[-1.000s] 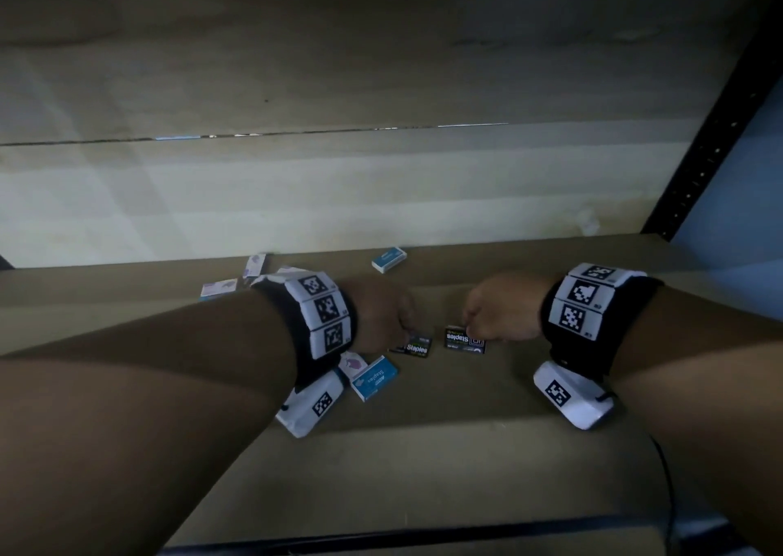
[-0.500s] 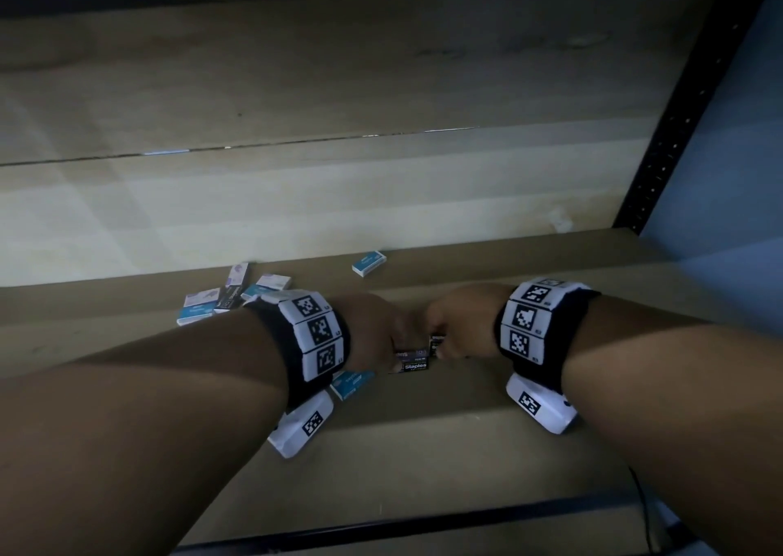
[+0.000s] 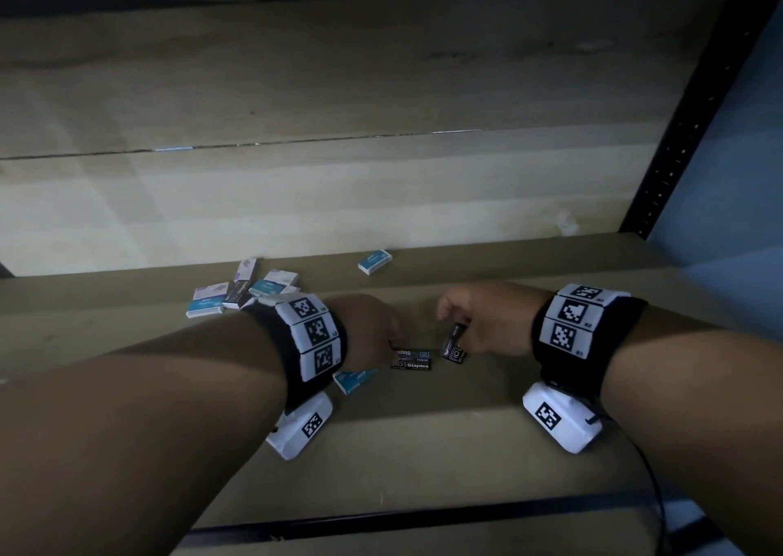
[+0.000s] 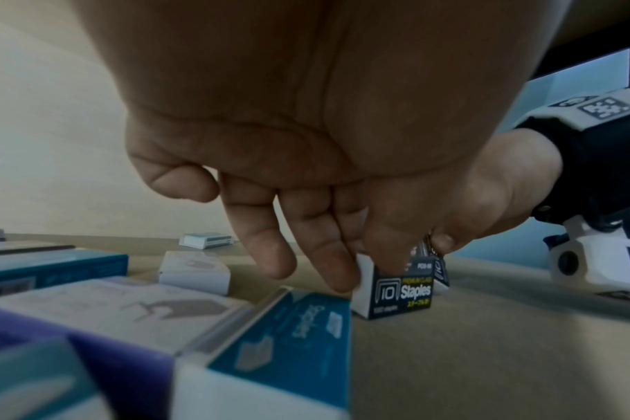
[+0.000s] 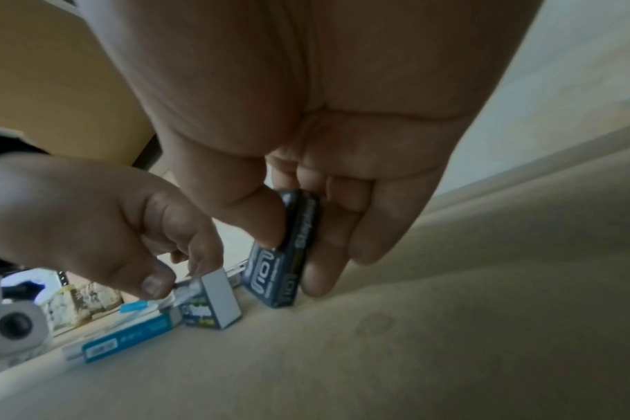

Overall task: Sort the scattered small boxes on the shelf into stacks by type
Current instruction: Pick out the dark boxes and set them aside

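Observation:
Two black "Staples" boxes sit mid-shelf. My left hand (image 3: pixel 392 341) pinches the flat-lying black box (image 3: pixel 411 360) from above, thumb and fingers (image 4: pixel 339 272) on its white end and top. Just to the right, my right hand (image 3: pixel 459 326) grips the second black box (image 3: pixel 454 342) between thumb and fingers (image 5: pixel 320 272). That box (image 5: pixel 281 270) is tilted up, its lower end resting on the shelf. The two black boxes stand a small gap apart.
A teal box (image 3: pixel 355 379) lies under my left wrist. Several teal, white and purple boxes (image 3: pixel 245 292) cluster at the back left, and one teal box (image 3: pixel 374 261) lies alone by the back wall. A black upright (image 3: pixel 678 123) bounds the shelf's right side.
The right hand's black box lay flat a second ago. The hands came together, and now the right hand has drawn right with its box tipped up on end.

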